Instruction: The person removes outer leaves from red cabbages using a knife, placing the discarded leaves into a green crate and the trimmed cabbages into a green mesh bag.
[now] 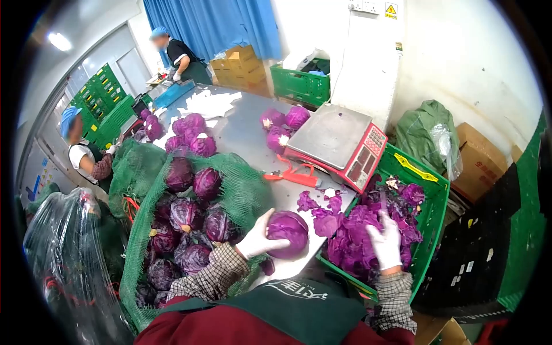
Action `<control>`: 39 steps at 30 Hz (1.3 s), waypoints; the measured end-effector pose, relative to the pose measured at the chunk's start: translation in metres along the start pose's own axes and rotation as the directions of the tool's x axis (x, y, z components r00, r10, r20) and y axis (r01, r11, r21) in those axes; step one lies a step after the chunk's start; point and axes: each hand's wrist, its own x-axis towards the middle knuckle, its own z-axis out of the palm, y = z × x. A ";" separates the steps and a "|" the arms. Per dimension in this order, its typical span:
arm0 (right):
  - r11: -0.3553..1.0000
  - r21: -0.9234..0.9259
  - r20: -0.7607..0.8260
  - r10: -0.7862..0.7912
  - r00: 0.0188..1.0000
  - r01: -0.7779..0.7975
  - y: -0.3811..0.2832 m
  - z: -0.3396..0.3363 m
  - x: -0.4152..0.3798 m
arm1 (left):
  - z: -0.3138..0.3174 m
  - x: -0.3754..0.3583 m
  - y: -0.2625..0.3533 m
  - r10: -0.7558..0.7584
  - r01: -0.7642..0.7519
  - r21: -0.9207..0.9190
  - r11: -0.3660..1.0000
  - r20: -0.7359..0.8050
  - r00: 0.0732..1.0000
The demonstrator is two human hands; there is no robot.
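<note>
My left hand [257,238], in a white glove, is closed around the side of a smooth red cabbage [288,234] at the near edge of the metal table. My right hand [386,241], also gloved in white, is over a green crate [432,221] heaped with loose purple cabbage leaves [351,244]. Its fingers are stretched out, with nothing visible in them. More torn leaves [326,221] lie on the table between my hands. Left of my left arm, a green mesh bag [144,253] holds several unpeeled red cabbages [185,214].
A red-framed scale [336,135] stands beside the crate. Near it is an orange-handled tool [296,175]. Peeled cabbages [192,135] and white paper [210,105] sit farther back. Two people in blue caps work at the far left, one by the table's end [183,60].
</note>
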 end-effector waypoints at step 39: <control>0.874 0.486 0.364 -0.219 0.905 0.016 -0.064 0.078 -0.032 | 0.023 -0.008 0.032 0.267 -0.248 0.572 0.782 0.052 0.962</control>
